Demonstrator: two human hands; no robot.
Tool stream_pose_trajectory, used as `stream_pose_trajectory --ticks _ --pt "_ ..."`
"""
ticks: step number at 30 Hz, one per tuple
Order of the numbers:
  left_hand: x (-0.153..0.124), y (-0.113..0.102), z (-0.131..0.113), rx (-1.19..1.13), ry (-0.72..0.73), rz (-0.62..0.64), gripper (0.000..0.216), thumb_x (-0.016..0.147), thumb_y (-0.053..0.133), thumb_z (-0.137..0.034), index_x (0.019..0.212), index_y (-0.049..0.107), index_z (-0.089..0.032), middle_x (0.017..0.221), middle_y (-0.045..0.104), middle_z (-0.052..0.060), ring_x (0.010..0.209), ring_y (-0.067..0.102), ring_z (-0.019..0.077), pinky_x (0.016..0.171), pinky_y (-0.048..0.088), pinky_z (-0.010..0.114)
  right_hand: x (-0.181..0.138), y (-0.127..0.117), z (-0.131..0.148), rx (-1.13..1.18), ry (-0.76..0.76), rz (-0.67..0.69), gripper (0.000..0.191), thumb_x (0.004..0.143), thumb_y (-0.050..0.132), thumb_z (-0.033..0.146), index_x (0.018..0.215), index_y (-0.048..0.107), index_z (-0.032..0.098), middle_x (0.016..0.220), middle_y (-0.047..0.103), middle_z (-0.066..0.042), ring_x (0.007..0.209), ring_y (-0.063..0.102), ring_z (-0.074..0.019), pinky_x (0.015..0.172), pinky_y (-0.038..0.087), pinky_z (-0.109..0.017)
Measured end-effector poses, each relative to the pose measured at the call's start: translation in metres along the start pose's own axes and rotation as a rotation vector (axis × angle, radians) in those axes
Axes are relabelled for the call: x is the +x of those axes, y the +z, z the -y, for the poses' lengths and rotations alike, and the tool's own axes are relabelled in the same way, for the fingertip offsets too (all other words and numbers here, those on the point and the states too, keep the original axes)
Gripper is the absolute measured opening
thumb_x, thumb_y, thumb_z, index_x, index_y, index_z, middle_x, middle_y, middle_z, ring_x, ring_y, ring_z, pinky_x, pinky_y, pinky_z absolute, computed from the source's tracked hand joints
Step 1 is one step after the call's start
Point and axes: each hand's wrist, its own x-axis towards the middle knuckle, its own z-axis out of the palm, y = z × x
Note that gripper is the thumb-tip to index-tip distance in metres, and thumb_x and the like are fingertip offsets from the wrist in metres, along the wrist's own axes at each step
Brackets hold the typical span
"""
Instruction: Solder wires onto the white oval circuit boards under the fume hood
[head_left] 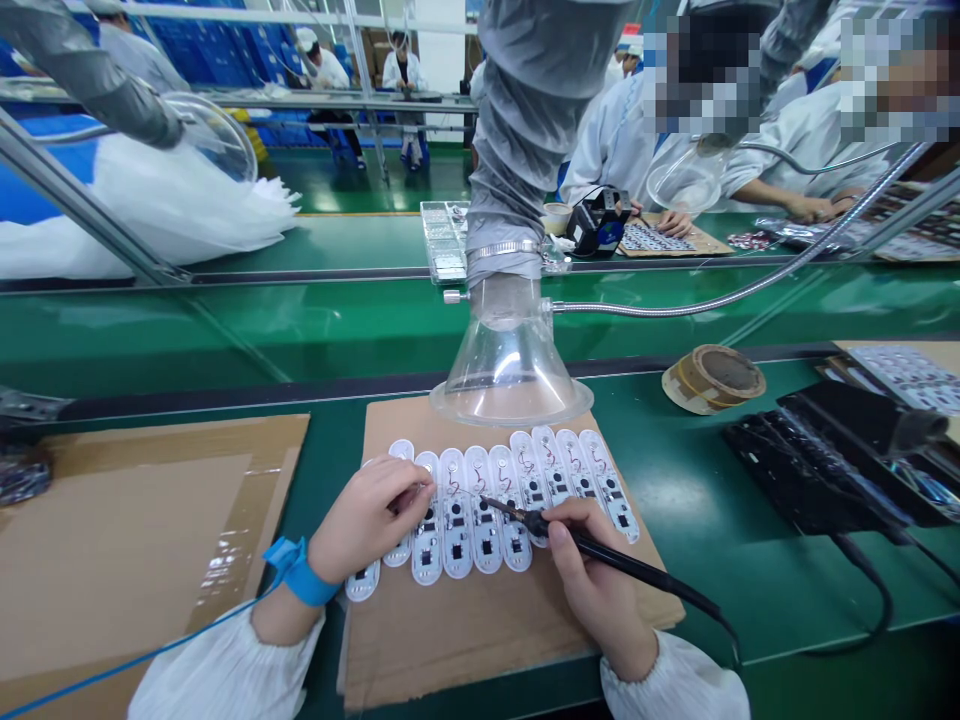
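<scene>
Sleeves (225, 665): white and loose, gathered at both my wrists, entering from the bottom of the view on either side.
Blue wristband (309, 574): wrapped around my left wrist, with a blue cord (135, 661) trailing to the lower left.
White boards (486, 548): long, round-ended strips standing side by side in a slightly uneven row in front of me, with black parts and, on several, short red wires near the far end.
Cardboard sheet (465, 645): brown, lying flat on the green table (660, 480), under the row.
Left hand (379, 505): thumb and forefinger pinched on a thin wire (459, 490) that points rightward across the row; my hand partly covers the leftmost strips.
Right hand (596, 570): grasping a black soldering iron (630, 566) much like a pen, its cable curving down to the right.
Iron tip: over the middle of the row, near the wire's end; I cannot tell whether it touches a board.
Clear funnel (514, 375): hanging from a grey duct (517, 140), just beyond the row.
Tape roll (712, 380): brown, on the table to my right.
Taped cardboard (135, 550): flat, to my left.
Co-workers (615, 140): people in white coats, seated across the way.
</scene>
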Motion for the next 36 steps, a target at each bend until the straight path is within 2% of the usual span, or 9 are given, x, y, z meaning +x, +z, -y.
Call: stream_pose_trajectory --ticks 20,28,33,36 --pt "-0.0001 -0.0005 0.0006 0.014 0.014 0.025 0.025 0.115 0.057 -0.025 0.092 0.068 -0.023 0.077 0.071 -0.001 0.07 0.064 0.0178 0.071 0.05 0.032 -0.0011 -0.0003 -0.0017 0.029 0.038 0.018 0.022 0.119 0.064 0.043 0.108 0.074 0.027 0.088 0.076 -0.001 0.071 0.075 -0.0191 0.063 0.063 -0.025" --pt "-0.0008 -0.0009 0.0003 0.019 -0.005 0.023 0.022 0.114 0.059 -0.024 0.095 0.069 -0.023 0.078 0.072 -0.001 0.071 0.065 0.0177 0.071 0.05 0.032 0.0021 -0.0006 0.0023 0.008 0.054 0.0 0.032 0.119 0.062 0.051 0.103 0.074 0.026 0.082 0.073 -0.002 0.063 0.069 -0.0195 0.056 0.056 -0.028" --pt "-0.0007 -0.0027 -0.0002 0.009 0.007 -0.003 0.021 0.113 0.06 -0.023 0.093 0.068 -0.023 0.074 0.067 -0.003 0.068 0.062 0.0164 0.066 0.047 0.029 0.0018 -0.001 0.0043 0.048 0.076 -0.038 0.028 0.12 0.063 0.05 0.106 0.072 0.026 0.074 0.067 0.002 0.054 0.06 -0.0161 0.053 0.051 -0.026" --pt "0.0001 -0.0034 -0.001 0.01 0.009 -0.012 0.022 0.112 0.06 -0.023 0.091 0.067 -0.023 0.071 0.064 -0.003 0.066 0.06 0.0156 0.064 0.046 0.028 0.0012 -0.0013 0.0037 0.06 0.084 -0.027 0.028 0.119 0.065 0.049 0.105 0.072 0.026 0.071 0.065 0.002 0.055 0.06 -0.0165 0.053 0.05 -0.026"
